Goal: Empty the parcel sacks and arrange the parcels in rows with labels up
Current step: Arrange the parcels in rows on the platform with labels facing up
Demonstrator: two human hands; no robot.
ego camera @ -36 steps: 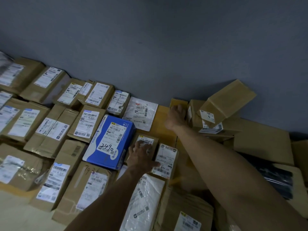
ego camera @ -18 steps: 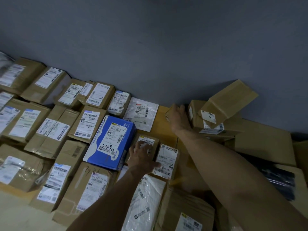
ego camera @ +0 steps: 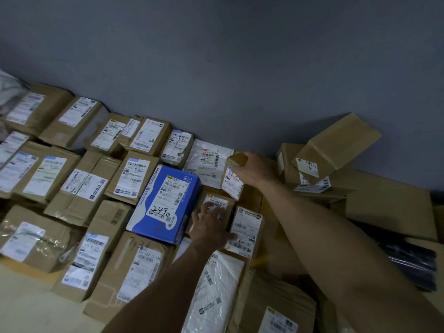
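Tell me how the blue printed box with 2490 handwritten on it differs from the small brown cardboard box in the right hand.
The blue printed box is clearly larger than the small brown cardboard box. The blue box lies flat in the rows, label up; the brown box is tilted, gripped by the right hand. Handwritten digits mark the blue box; none show on the brown. Both carry white shipping labels.

Ahead of me a plain, matt grey-blue painted wall fills the upper half of my view, with a dark shadow low on its right side. At lower left lies a bare strip of pale beige floor.
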